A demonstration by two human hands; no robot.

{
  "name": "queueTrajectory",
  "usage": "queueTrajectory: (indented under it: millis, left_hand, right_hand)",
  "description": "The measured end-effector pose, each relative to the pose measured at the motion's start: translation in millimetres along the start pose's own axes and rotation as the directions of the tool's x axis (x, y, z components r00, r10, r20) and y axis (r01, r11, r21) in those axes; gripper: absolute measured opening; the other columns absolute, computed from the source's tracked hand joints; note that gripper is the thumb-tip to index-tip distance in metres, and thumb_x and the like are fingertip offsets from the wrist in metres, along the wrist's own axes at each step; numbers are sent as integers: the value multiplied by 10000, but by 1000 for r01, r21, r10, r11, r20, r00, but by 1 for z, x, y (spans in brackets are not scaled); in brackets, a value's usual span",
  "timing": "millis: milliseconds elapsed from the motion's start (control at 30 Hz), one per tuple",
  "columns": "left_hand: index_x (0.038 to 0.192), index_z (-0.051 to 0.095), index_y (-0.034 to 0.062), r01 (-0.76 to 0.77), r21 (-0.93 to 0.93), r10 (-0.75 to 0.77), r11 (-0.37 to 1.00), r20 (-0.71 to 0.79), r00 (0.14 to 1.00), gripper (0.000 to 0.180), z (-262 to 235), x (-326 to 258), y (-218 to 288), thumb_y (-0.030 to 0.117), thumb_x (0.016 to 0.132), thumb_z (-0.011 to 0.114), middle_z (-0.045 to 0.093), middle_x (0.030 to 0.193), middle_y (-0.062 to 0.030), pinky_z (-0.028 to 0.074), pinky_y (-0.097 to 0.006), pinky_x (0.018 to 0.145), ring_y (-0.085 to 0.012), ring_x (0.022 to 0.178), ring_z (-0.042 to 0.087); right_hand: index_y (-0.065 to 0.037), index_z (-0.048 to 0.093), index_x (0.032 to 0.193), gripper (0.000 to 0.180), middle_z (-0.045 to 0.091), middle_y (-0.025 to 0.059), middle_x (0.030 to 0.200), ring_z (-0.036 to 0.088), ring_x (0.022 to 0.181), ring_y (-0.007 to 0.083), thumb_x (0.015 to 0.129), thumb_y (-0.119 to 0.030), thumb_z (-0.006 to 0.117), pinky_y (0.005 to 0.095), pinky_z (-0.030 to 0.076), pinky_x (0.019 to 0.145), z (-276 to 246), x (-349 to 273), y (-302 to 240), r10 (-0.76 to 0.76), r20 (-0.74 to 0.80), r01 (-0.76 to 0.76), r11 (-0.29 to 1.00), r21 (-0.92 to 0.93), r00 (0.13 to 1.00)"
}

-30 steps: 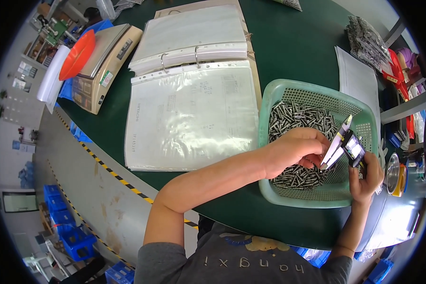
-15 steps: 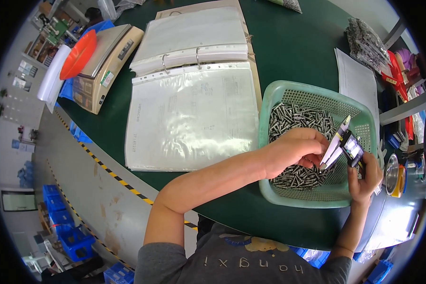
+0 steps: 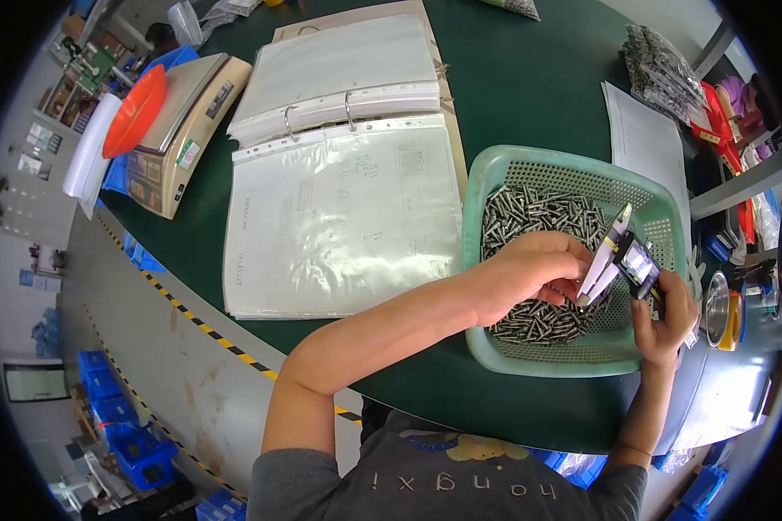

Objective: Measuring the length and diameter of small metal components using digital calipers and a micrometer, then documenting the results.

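Right hand [image 3: 665, 326]: grips caliper [image 3: 626, 254] beside its display [image 3: 639, 264].
Left hand [image 3: 530, 273]: fingers curled beside caliper; pinch hidden, cannot tell.
Caliper position: above metal pins [image 3: 539, 323] in green basket [image 3: 565, 367].
Technique: keep caliper square, steady.

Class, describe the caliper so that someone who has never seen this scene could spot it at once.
On the dark green table, find the pale green basket, right of the open binder. Above the metal pins heaped in it, the right grip holds the caliper. Unlike the small pins, it is long and pale, with a dark-framed display.
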State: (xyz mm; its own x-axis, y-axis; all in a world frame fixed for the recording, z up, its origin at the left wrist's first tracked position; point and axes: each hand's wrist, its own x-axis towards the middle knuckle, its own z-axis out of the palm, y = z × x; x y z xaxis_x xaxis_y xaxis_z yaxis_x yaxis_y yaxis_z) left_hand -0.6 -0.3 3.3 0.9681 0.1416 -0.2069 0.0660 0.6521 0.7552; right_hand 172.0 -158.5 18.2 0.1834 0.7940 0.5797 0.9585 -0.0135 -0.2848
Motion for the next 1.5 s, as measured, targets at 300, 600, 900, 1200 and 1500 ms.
queueTrajectory:
  millis: [300, 600, 900, 1200, 1500]
  left_hand:
    - [982, 506, 23, -2, 16, 1, 1000, 16, 1000, 224, -3, -1, 0, 149, 818, 420, 554, 915, -45, 403, -263, 756, -109, 836, 510]
    - [982, 512, 11, 10, 14, -10, 1000, -13, 1000, 228, -1, 0, -2, 144, 819, 424, 550, 927, -49, 406, -246, 737, -106, 819, 508]
    - [980, 517, 8, -14, 49, 15, 999, -17, 1000, 228, 0, 0, 0, 140, 817, 426, 561, 896, -47, 403, -237, 726, -101, 799, 508]
    - [955, 522, 12, -10, 45, 11, 999, -26, 1000, 212, -1, 2, -3, 137, 808, 432, 554, 866, -41, 402, -243, 717, -105, 781, 502]
    - [1067, 470, -25, -21, 71, 24, 997, -42, 999, 299, -6, -3, 0, 148, 828, 418, 545, 934, -81, 429, -317, 807, -166, 849, 540]
  right_hand:
    - [43, 506, 790, 357, 439, 112, 589, 413, 458, 226, 677, -269, 637, 288, 322, 429, 0, 2, -1, -7, 11, 7, 1000, -1, 1000]
    - [46, 504, 800, 354, 428, 95, 591, 388, 443, 184, 683, -263, 631, 273, 290, 409, 4, 1, 0, -21, -18, 22, 1000, 18, 1000]
    - [45, 507, 812, 357, 413, 78, 583, 369, 432, 164, 689, -267, 630, 266, 275, 399, 3, 2, 0, -21, -26, 22, 999, 28, 999]
    - [42, 519, 804, 370, 428, 81, 576, 380, 431, 170, 692, -291, 634, 268, 285, 402, 2, 0, -1, -8, -30, 8, 1000, 14, 1000]
    - [-16, 549, 746, 304, 519, 82, 587, 493, 450, 231, 621, -250, 697, 289, 382, 414, 3, 11, 0, -89, -9, 89, 996, 0, 996]
